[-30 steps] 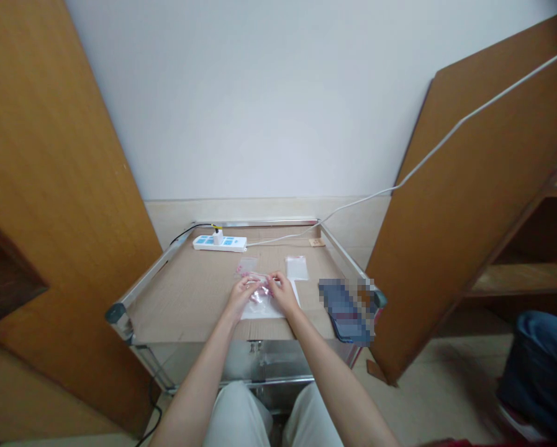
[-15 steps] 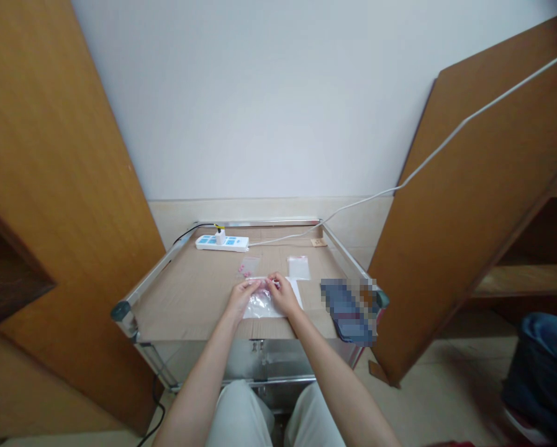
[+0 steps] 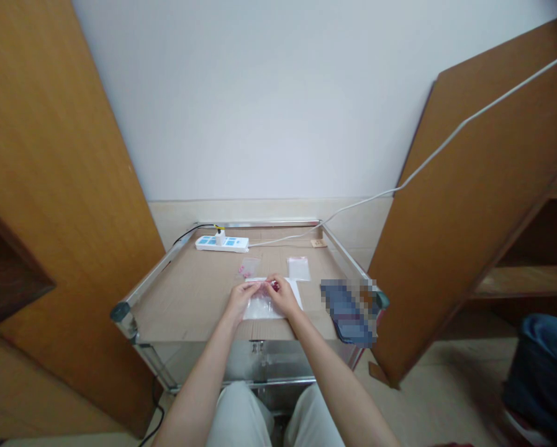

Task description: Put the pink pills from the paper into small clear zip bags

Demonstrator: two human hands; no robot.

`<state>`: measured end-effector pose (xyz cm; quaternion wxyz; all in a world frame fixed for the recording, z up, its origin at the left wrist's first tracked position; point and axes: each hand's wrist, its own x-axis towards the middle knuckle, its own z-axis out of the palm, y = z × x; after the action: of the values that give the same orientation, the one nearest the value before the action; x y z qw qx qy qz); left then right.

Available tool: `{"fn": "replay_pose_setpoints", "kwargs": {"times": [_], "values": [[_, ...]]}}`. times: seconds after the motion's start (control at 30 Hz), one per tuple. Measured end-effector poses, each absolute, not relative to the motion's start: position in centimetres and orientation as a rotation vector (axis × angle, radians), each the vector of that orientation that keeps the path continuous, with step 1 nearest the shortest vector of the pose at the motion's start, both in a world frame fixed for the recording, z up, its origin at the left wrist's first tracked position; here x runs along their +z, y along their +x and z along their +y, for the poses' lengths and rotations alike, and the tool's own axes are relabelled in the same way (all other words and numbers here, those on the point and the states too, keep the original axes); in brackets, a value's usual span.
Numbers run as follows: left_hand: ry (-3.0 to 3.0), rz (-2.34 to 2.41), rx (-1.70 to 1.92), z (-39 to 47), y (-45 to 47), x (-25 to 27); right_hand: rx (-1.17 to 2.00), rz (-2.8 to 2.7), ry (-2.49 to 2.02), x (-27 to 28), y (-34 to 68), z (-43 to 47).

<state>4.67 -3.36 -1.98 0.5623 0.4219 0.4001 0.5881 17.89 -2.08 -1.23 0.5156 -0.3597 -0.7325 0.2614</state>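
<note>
A clear plastic bag (image 3: 262, 308) lies over a white sheet (image 3: 295, 292) near the front of the cardboard-covered table (image 3: 180, 298). Its upper edge is pinched by my left hand (image 3: 239, 300) and my right hand (image 3: 282, 294), whose fingertips almost meet. Something small and dark red shows by my right fingers; I cannot make out what it is. Just beyond my left hand is a small clear bag (image 3: 249, 267) with pink bits in it. Past my right hand lies a stack of small clear bags (image 3: 298, 268).
A white power strip (image 3: 222, 244) with a plug in it lies at the back left, its white cable (image 3: 362, 200) running off right. A blurred-out dark object (image 3: 348, 313) rests at the right edge. Wooden panels flank the table. Another person's leg (image 3: 543, 372) is at far right.
My hands stay at the bag's upper edge with slight finger movement. The dark red spot by my right fingers now shows more clearly.
</note>
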Motion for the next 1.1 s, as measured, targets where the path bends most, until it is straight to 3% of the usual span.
{"fn": "replay_pose_setpoints", "kwargs": {"times": [1.1], "values": [[1.050, 0.898, 1.332, -3.7, 4.6, -1.4, 0.641, -1.694, -0.971, -1.0, 18.0, -2.1]]}}
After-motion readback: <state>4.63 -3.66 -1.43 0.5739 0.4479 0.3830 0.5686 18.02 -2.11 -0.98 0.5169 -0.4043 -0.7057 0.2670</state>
